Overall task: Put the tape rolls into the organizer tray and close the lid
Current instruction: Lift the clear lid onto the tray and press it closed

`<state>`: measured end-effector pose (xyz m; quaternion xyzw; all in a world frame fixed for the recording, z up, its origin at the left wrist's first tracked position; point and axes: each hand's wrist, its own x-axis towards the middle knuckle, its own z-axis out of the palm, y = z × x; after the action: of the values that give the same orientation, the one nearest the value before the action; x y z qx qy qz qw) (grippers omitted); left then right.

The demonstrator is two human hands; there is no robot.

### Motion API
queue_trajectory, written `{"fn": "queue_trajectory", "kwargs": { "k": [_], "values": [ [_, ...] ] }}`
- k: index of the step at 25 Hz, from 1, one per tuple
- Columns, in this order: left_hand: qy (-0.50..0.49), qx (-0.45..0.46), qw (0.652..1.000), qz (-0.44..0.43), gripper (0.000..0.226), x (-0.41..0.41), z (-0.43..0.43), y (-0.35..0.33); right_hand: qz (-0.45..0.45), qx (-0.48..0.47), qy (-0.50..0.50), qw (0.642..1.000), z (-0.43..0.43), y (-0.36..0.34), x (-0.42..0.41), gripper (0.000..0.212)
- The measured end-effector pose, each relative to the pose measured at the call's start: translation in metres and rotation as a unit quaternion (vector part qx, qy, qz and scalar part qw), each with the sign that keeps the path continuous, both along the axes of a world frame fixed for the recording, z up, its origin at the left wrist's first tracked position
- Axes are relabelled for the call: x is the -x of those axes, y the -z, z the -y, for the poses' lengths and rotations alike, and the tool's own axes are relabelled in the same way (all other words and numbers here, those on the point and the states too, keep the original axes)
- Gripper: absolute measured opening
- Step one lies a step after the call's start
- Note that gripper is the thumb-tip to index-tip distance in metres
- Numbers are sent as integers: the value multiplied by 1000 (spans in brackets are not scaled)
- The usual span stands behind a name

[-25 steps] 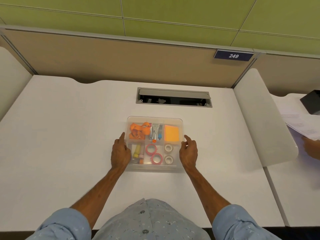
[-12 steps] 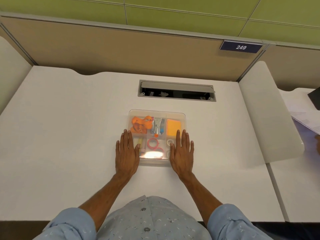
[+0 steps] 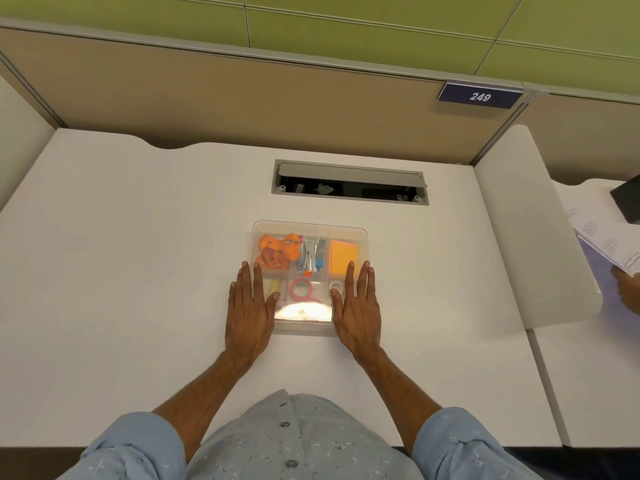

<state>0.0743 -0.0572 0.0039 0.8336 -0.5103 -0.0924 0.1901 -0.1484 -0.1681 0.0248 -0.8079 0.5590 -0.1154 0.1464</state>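
A clear plastic organizer tray (image 3: 310, 226) sits mid-desk with its transparent lid (image 3: 301, 315) lying on top. Through the lid I see a pink tape roll (image 3: 300, 287) in the middle near compartment and a white tape roll (image 3: 336, 285) to its right; glare hides the nearest part. My left hand (image 3: 250, 306) lies flat on the lid's left near side, fingers spread. My right hand (image 3: 356, 306) lies flat on the right near side, likewise open. Neither hand holds anything.
The tray also holds an orange lanyard (image 3: 277, 249), a stapler (image 3: 311, 254) and orange sticky notes (image 3: 343, 255). A cable hatch (image 3: 349, 181) is open behind the tray. A white divider (image 3: 530, 237) stands right, with another person's hand (image 3: 628, 289) and papers (image 3: 609, 244) beyond.
My hands went from gripping the tray's sides a second ago to lying flat, palms down, on the lid. Since half a second ago they have barely moved.
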Motion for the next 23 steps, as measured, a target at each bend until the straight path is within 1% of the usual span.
{"fn": "queue_trajectory", "kwargs": {
  "k": [2, 5, 8, 11, 13, 15, 17, 19, 23],
  "values": [
    [5, -9, 1000, 15, 79, 0, 0, -1, -12, -9, 0, 1000, 1, 0, 1, 73],
    [-3, -22, 1000, 11, 80, -1, -1, -5, -23, -1, -14, 1000, 1, 0, 4, 72],
    [-10, -10, 1000, -5, 82, -1, 3, -13, 6, 10, -12, 1000, 10, -4, 5, 71],
    [23, 16, 1000, -7, 88, -2, 0, -12, 34, 1, -18, 999, 18, -8, -2, 74],
    [58, 13, 998, 6, 103, -3, -5, -7, 31, -8, -60, 998, 15, -9, -5, 86],
    [82, -4, 996, 19, 120, -4, -6, -3, -12, -1, -116, 993, 9, -9, -4, 106],
    [90, -18, 996, 21, 130, -5, -5, 0, -50, 18, -152, 987, 6, -7, -3, 121],
    [93, -25, 995, 23, 133, -7, -4, 2, -65, 16, -158, 985, 7, -6, -2, 126],
    [105, -31, 993, 50, 130, -5, -6, 4, -82, 17, -172, 982, 7, -7, -2, 122]
  ]
}}
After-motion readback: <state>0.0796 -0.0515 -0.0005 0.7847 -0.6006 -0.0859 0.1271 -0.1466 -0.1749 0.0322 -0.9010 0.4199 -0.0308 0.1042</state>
